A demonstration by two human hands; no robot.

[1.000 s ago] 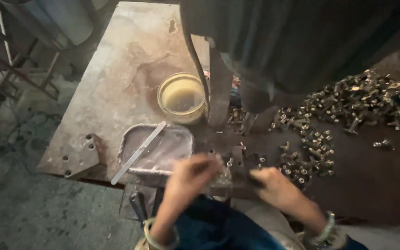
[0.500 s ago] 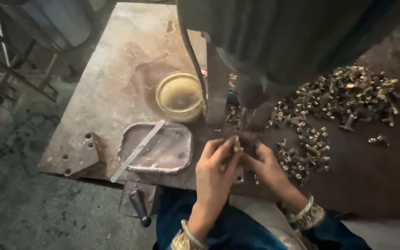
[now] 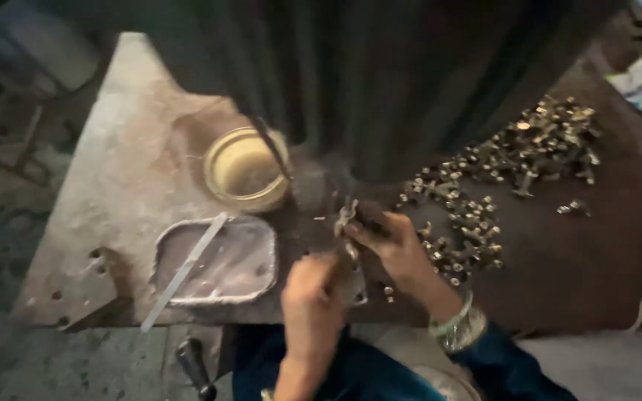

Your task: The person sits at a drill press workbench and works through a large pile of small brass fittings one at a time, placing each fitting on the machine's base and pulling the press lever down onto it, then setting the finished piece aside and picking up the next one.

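My right hand [image 3: 399, 252] pinches a small metal fitting [image 3: 346, 216] just below the big dark machine [image 3: 410, 82]; there are bangles on its wrist. My left hand [image 3: 310, 297] is lower, at the bench's front edge. Its fingers are curled against a grey metal piece [image 3: 354, 286] right beside the right hand. The picture is blurred, so the left hand's grip is hard to make out. A heap of small brass-coloured fittings [image 3: 507, 167] lies to the right of both hands, trailing down toward my right wrist.
A round yellow tin [image 3: 245, 171] stands left of the machine. In front of it is a shallow metal tray [image 3: 250, 286] with a flat metal strip [image 3: 183, 271] laid across it. The worn bench plate [image 3: 113, 186] has bolt holes at its left corner. A black handle [image 3: 195, 365] hangs below the edge.
Both hands have shifted: the left has dropped back toward the bench's front edge, and the right has moved up under the machine with a fitting. The camera has moved closer.
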